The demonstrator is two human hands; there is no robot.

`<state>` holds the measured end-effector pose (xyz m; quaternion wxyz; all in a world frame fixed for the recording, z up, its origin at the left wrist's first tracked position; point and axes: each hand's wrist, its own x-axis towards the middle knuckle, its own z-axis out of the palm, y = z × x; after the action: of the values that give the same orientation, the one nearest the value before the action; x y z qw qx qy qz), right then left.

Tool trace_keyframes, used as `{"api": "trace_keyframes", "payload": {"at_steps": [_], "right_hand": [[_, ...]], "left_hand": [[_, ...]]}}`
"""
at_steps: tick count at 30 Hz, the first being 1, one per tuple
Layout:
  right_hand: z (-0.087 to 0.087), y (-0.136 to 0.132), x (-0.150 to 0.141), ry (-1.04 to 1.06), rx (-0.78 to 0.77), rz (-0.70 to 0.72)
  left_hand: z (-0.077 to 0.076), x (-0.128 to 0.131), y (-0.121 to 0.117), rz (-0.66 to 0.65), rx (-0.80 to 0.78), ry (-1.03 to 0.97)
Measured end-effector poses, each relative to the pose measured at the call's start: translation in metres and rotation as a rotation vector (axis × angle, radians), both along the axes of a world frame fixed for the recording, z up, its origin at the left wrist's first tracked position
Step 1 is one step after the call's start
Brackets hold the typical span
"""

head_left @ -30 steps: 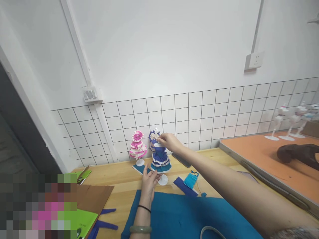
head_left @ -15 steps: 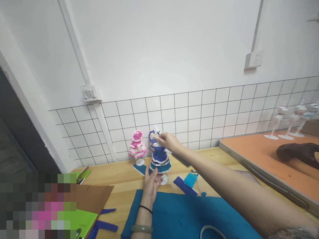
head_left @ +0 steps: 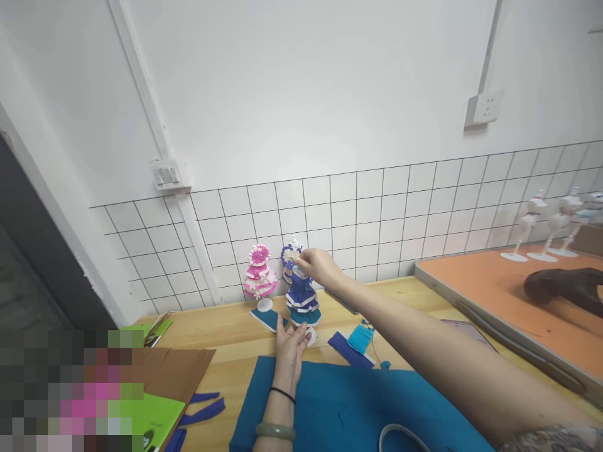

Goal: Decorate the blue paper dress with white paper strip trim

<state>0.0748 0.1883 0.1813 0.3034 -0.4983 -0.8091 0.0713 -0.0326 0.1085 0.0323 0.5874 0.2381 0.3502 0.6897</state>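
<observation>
Well forward on the wooden surface point(head_left: 235, 339), a miniature dress form in a tiered blue ruffled dress point(head_left: 304, 298) is stood upright on its round white base point(head_left: 311, 337). At its bodice the fingers of the right hand point(head_left: 320, 267) are bunched; whether anything is pinched between them cannot be told. Below, the fingers of the left hand point(head_left: 291, 348) are spread beside the hem. For tidy adjustment, the stand would best be steadied low down while the bodice is handled lightly, so that the ruffles are not crushed. Contact between left hand and base cannot be confirmed. Nearby, a pink dress form point(head_left: 260, 279) is placed to the left, and a pleated turquoise piece point(head_left: 361, 339) is laid to the right. A dark flat object point(head_left: 341, 301) is partly hidden by the right forearm, the teal cloth point(head_left: 358, 402) is cut off below, and the lower left corner is pixelated.
</observation>
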Motion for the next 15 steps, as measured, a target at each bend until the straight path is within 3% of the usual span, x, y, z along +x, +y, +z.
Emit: {"api": "trace_keyframes", "payload": {"at_steps": [15], "right_hand": [[-0.0005,0.0004,0.0015,0.001,-0.006,-0.01]], "left_hand": [[-0.0027,-0.001,-0.004,-0.062,0.051,-0.041]]}}
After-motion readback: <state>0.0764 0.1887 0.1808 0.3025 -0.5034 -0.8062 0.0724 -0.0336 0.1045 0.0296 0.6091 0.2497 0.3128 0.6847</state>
